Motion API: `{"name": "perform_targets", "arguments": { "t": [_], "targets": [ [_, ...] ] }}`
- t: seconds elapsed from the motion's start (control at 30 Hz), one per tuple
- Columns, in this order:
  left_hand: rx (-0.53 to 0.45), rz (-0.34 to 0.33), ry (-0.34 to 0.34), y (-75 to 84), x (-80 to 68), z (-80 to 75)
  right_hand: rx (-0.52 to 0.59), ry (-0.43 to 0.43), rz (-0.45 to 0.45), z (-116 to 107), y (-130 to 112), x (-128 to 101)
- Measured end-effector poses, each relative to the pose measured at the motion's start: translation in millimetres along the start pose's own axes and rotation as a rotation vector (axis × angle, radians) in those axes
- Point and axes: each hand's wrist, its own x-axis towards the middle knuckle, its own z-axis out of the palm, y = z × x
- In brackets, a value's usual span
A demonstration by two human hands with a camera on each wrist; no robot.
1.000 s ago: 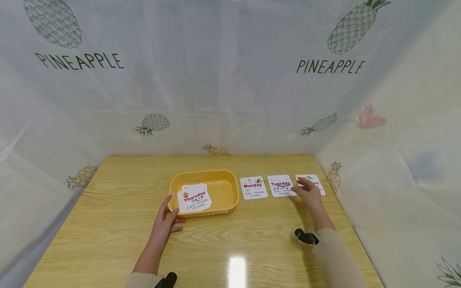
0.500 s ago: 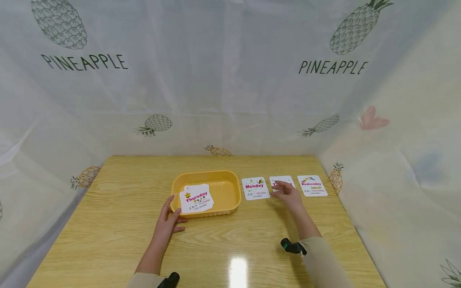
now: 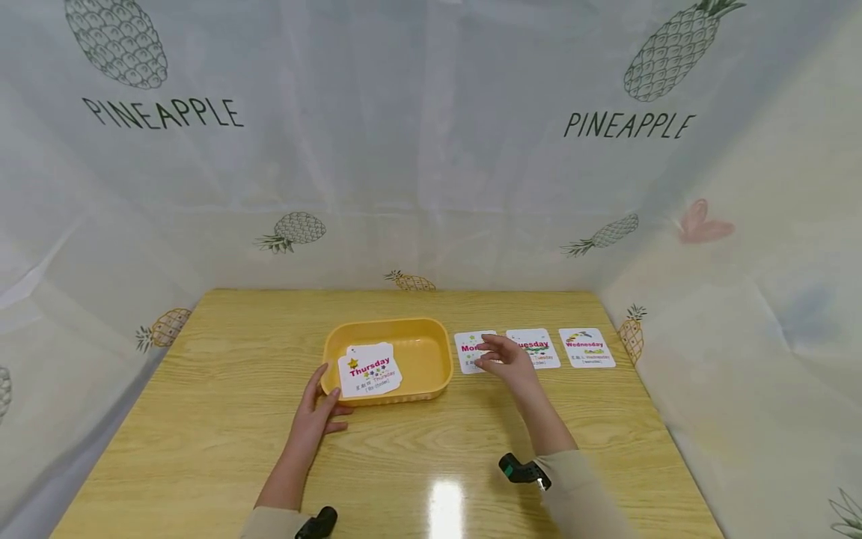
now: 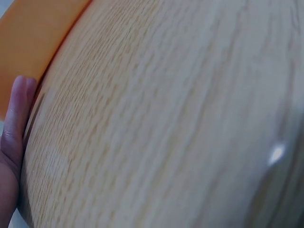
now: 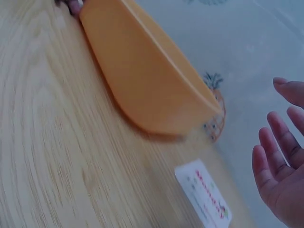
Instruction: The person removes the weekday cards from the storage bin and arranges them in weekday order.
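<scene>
At the front left corner of a yellow plastic tray (image 3: 424,395), my left hand (image 3: 311,419) holds the wall, its fingers spread around the corner. The left wrist view shows fingers (image 4: 18,102) along the outside of the tray (image 4: 40,33). A stack of white cards with Thursday (image 3: 370,382) on top lies inside the tray's left half. My right hand (image 3: 512,367), holding nothing, hovers over the row of cards with its fingers parted. It partly hides the Monday card (image 3: 468,362) and a corner of the Tuesday card (image 3: 542,350); the Wednesday card (image 3: 587,348) shows fully.
A wood-grain table (image 3: 404,464) carries everything. Behind it and along both sides hangs a pale cloth (image 3: 431,150) printed with pineapples. The Wednesday card lies near the table's right edge. Black wrist devices show on my left sleeve (image 3: 272,524) and right sleeve (image 3: 572,479).
My right hand has moved left from the Wednesday card, past Tuesday, to over Monday. Wednesday has come into full view. My left hand has stayed at the tray's corner.
</scene>
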Motion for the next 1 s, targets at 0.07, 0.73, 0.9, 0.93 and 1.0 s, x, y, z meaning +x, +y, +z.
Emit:
{"name": "perform_targets", "arguments": {
  "t": [0.07, 0.73, 0.9, 0.93, 1.0],
  "targets": [
    [0.001, 0.002, 0.003, 0.6, 0.4, -0.6, -0.004, -0.026, -0.014, 11, -2, 0],
    [-0.004, -0.013, -0.011, -0.5, 2.5, -5.2, -0.055, -0.224, -0.044, 97, -1, 7],
    [-0.012, -0.002, -0.004, -1.6, 2.7, -4.1, -0.11, -0.208, -0.071, 110, 4, 12],
    [-0.012, 0.003, -0.003, -1.9, 2.7, -3.7, -0.12, -0.207, -0.076, 112, 5, 13],
    [-0.015, 0.009, 0.0, -2.4, 2.7, -3.1, -0.143, -0.206, -0.069, 116, 6, 14]
  ]
}}
